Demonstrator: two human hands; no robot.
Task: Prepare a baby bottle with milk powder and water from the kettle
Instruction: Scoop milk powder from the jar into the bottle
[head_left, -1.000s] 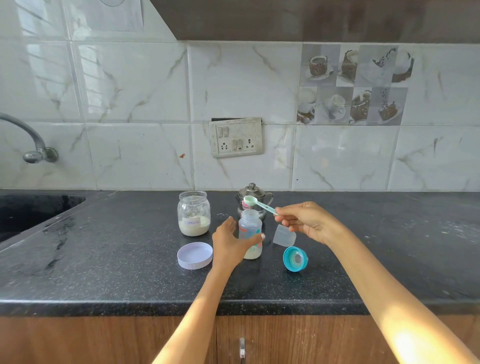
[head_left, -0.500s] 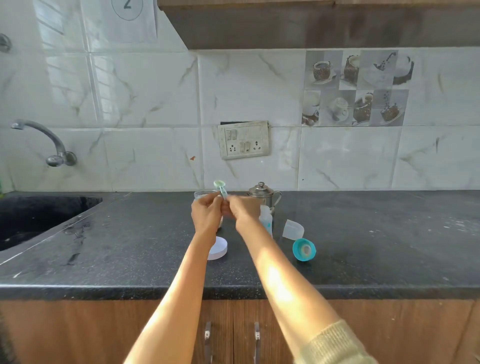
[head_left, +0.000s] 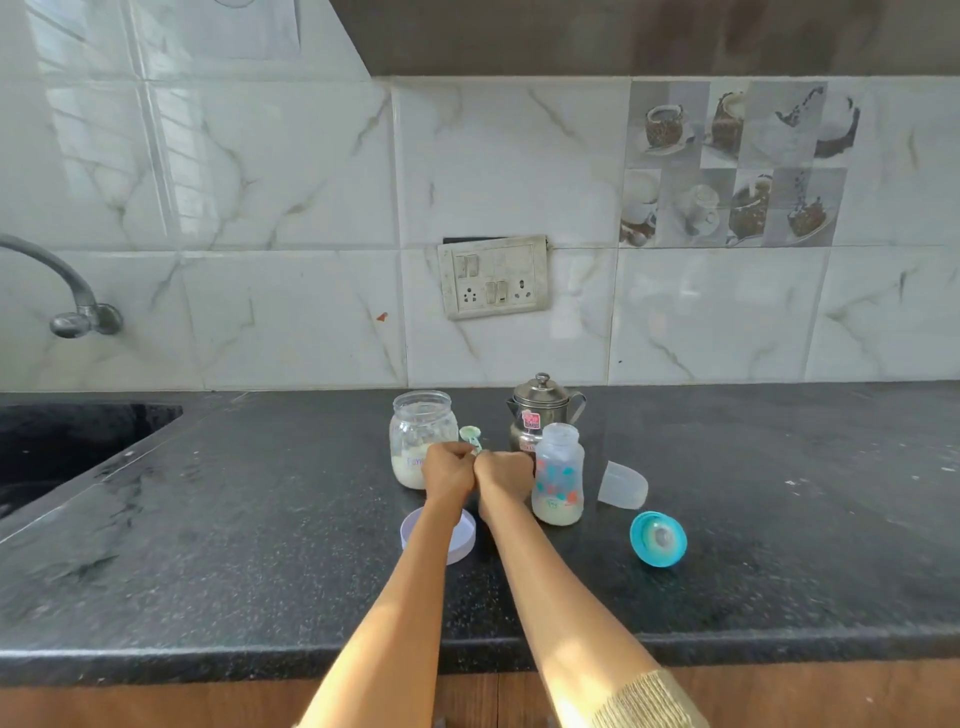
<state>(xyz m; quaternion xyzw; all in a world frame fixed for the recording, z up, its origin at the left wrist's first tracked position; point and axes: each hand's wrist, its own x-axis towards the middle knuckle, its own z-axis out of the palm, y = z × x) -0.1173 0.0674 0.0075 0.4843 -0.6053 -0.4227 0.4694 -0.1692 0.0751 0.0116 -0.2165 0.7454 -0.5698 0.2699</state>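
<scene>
Head view, only one: both hands meet knuckle to knuckle over the black desk (head_left: 260, 519), just in front of the powder jar and kettle. Left hand (head_left: 448, 472) is curled into a fist, right hand (head_left: 505, 474) likewise, and the green measuring spoon (head_left: 471, 438) sticks up from between them, bowl on top. Handle is pinched where the two fists touch (cannot tell which hand really has it, fingers are hidden behind the knuckles).

Baby bottle (head_left: 558, 474) stands upright and uncapped just right of the right hand, a layer of pale powder at the bottom. Glass powder jar (head_left: 421, 436) stands open left of the spoon, partly behind the left hand, powder low inside. Its white lid (head_left: 464, 535) lies flat on the desk, partly under the left forearm. Steel kettle (head_left: 543, 410) sits behind the bottle, lid on. Clear bottle cap (head_left: 622, 486) lies on its side right of the bottle; teal nipple ring (head_left: 657, 538) lies nearer the desk edge, apart from both.

Sink (head_left: 62, 447) far left, tap (head_left: 67, 291) above it, socket plate (head_left: 494, 276) on the tiled wall
</scene>
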